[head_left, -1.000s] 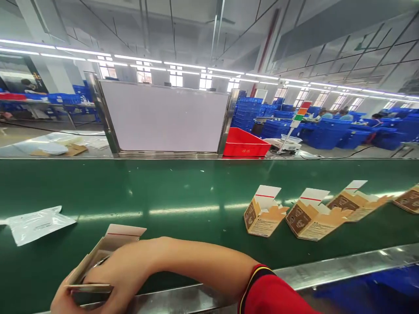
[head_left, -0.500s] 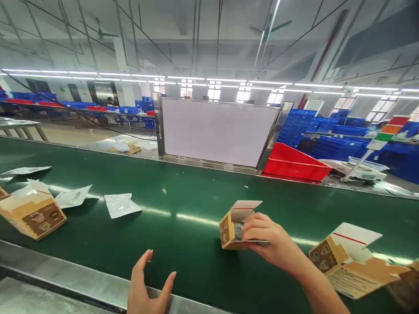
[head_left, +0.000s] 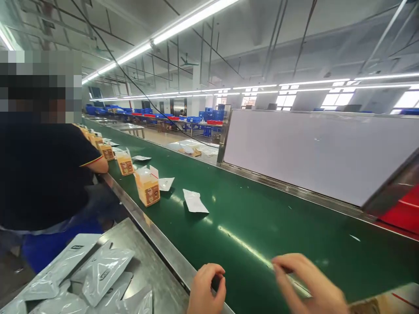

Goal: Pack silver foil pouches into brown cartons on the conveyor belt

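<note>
My left hand (head_left: 207, 290) is over the metal edge of the green conveyor belt (head_left: 242, 266), loosely curled, with a gap between thumb and fingers and nothing in it. Over the belt, my right hand (head_left: 309, 285) is bent with thumb and fingers apart, slightly blurred, also holding nothing. Beside its wrist, a carton (head_left: 397, 301) with a red-striped flap shows partly at the lower right corner. Farther left on the belt lie a white pouch (head_left: 194, 202), a second pouch (head_left: 166, 184) and an open brown-and-yellow carton (head_left: 148, 187).
A pile of silvery-white pouches (head_left: 104, 272) covers part of the metal table (head_left: 140, 248) at lower left. A person in a dark shirt (head_left: 42, 174) sits beside the belt. More open cartons (head_left: 125, 163) line it. A white panel (head_left: 294, 152) and red bin (head_left: 404, 211) stand beyond.
The view has swung left, bringing the seated person and pouch pile into sight. My right hand has come away from the carton it was reaching into. My left hand's fingers have curled closer together.
</note>
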Tool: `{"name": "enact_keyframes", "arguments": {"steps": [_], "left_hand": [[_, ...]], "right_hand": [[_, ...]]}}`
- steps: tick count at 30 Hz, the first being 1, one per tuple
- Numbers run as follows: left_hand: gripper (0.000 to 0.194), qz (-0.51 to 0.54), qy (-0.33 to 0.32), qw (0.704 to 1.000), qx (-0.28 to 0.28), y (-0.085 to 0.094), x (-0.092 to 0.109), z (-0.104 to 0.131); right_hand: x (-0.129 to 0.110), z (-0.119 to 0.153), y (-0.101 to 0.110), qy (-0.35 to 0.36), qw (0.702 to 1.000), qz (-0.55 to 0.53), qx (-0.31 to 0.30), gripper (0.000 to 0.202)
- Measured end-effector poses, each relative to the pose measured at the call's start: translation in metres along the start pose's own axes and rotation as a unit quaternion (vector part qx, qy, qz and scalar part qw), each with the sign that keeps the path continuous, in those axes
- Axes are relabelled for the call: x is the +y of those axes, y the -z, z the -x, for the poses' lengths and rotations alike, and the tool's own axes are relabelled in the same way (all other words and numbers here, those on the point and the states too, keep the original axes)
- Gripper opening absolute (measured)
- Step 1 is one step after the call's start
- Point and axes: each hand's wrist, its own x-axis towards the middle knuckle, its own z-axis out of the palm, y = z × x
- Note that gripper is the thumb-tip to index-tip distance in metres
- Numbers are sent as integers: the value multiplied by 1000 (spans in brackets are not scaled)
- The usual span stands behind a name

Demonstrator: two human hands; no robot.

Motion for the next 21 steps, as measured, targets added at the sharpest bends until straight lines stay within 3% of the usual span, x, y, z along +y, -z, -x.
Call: {"name": "enact_keyframes", "arguments": {"steps": [2,4,6,11,13,16,19,21], "left_hand": [[12,41,20,999,10,-4,-6,-2],[9,93,42,994,35,-9,-14,-5],[11,143,71,985,63,-14,-20,-10],[14,194,140,960,144,-8,-13,-21],[26,160,144,954,210,8,-4,-30],[52,107,176,932,297,51,4,-56],[72,38,192,908,370,102,1,-90],[78,-8,173,907,384,130,-7,-112]], "right_hand": [[-41,-7,-55,113,990,-33,-80,13],[-59,-14,-99,132,979,-52,-144,20],[-56,-28,-135,87,981,-52,-167,26],[-11,-80,-211,-4,986,11,-167,37],[4,-89,-235,-38,978,40,-199,53],[20,-86,-257,-64,964,51,-253,48],[32,-79,-255,-71,960,29,-270,36],[39,-79,-241,-80,961,-2,-265,36]]}}
